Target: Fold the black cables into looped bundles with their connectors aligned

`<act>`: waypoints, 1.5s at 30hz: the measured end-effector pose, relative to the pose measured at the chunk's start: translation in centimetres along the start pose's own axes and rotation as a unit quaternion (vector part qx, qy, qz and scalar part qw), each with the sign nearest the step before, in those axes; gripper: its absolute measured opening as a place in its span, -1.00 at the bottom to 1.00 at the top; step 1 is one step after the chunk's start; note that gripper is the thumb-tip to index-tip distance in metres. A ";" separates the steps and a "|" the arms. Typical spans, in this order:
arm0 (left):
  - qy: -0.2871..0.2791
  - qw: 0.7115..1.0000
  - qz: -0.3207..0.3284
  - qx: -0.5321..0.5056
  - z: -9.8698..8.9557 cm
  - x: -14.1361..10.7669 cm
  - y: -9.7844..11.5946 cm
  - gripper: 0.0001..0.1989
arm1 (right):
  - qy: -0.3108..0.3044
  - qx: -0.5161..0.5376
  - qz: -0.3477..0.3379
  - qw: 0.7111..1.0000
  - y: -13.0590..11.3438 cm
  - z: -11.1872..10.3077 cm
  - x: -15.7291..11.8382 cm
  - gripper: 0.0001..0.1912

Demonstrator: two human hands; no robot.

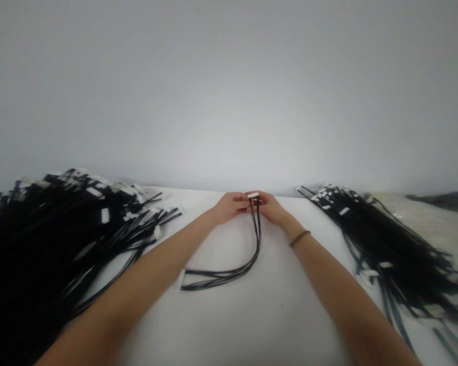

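A wire harness (258, 239) of several thin black wires hangs from my two hands and curves down to the left. Its upper white connector (253, 195) sits between my fingertips. The lower white connector (182, 279) rests on the white table, beside my left forearm. My left hand (232, 207) is closed, its fingers pinching at the upper connector from the left. From the right, my right hand (267, 207) is also closed on that connector, its fingertips partly hidden behind it. The two hands nearly touch.
A large heap of black wire harnesses (34, 254) with white connectors covers the table's left side. On the right lies a smaller bundle of harnesses (381, 239), with a translucent plastic bag (416, 216) behind it. A pale wall (229, 91) rises behind the white table (252, 325).
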State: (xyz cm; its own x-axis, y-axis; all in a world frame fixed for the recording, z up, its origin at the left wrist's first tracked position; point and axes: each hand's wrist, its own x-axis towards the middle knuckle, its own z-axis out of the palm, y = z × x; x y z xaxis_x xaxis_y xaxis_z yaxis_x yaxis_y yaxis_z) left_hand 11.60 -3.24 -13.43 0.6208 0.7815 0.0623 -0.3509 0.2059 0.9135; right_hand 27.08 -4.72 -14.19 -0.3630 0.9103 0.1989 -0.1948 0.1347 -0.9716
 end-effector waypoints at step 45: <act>0.503 0.852 0.101 -0.109 -9.1 1.0 5.6 -0.87 | 0.120 0.183 0.022 0.976 -0.8 -1.7 0.1 -0.48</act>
State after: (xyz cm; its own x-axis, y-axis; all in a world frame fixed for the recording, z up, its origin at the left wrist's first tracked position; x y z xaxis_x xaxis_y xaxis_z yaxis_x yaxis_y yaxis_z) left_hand 3.88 4.08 -11.92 -0.3428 0.9008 -0.2666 -0.5695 0.0264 0.8215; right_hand 28.77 -4.06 -13.63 -0.1640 0.9832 0.0797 -0.5116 -0.0156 -0.8591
